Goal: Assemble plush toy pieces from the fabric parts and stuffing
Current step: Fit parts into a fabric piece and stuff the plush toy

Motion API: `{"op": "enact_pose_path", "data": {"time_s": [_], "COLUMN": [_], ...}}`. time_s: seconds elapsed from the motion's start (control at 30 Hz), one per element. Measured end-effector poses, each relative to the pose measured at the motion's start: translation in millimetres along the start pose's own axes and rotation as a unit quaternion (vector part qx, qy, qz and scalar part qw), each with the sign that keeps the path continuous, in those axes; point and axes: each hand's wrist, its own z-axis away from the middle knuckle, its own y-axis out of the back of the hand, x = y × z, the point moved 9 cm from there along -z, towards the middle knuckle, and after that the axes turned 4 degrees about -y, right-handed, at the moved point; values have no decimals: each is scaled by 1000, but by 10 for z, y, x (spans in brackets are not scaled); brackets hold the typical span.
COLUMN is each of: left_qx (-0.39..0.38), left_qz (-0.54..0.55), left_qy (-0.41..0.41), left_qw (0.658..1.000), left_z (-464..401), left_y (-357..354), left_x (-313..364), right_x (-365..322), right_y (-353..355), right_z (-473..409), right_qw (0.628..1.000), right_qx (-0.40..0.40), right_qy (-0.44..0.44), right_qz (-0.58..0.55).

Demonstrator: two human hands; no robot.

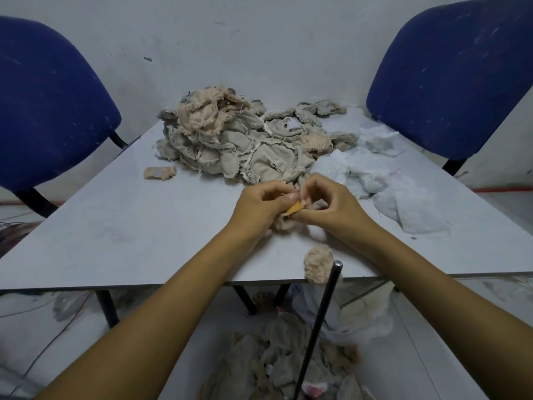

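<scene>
I pinch a small plush piece between my left hand and right hand, just in front of the fabric pile. Both sets of fingers are clamped on it. Stuffing lies nearer my right hand.

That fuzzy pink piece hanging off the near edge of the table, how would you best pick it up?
Probably pinch the fuzzy pink piece at its upper half, which lies flat on the table, coming from above. Its lower end droops over the edge, so a tug there might drag it off. The metal rod stands close on its right, so the left side looks freer.
</scene>
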Motion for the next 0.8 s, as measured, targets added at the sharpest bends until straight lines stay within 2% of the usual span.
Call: {"op": "enact_pose_path", "data": {"time_s": [0.07, 0.1, 0.13, 0.2, 0.23, 0.27, 0.33, 0.4, 0.5, 0.63, 0.73, 0.8], "left_qx": [79, 74, 17, -176, -237, -241, -163, -119, -87, -34, -16, -18], "left_qz": [-8, -11, -21, -60, -68, -64, -42, -32, -36, 7, 9, 2], "left_qy": [-14, -8, 11, 60, 72, 70, 62, 65, 68, 71, 67, 69], "left_qw": [997, 997, 1000, 981, 967, 966, 984, 990, 993, 997, 998, 997], "left_z": [28, 16, 3, 92, 137, 132, 36, -24, -99, -211, -289, -333], "left_y": [138, 151, 70, -220, -307, -321, -219, -170, -146, -142, -150, -167], "left_x": [3, -11, -21, -54, -74, -56, -37, -76, -123, -118, -135, -167], "right_x": [1, 35, 76, 122, 125, 125, 134, 135, 20, -108, -147, -54], "right_y": [58, 122, 184, 251, 259, 268, 286, 330, 349, 473, 537, 467], "right_z": [-9, -20, -28, -40, -46, -46, -38, -65, -196, -502, -886, -1144], "right_qw": [994, 986, 979, 975, 976, 977, 978, 980, 974, 934, 915, 915], "right_qx": [1, 24, 50, 92, 106, 118, 148, 184, 202, 234, 235, 195], "right_qy": [-6, -20, -34, -49, -50, -50, -54, -51, -25, 0, 0, -10], "right_qz": [-111, -162, -194, -197, -185, -173, -139, -64, 96, 269, 327, 354]}}
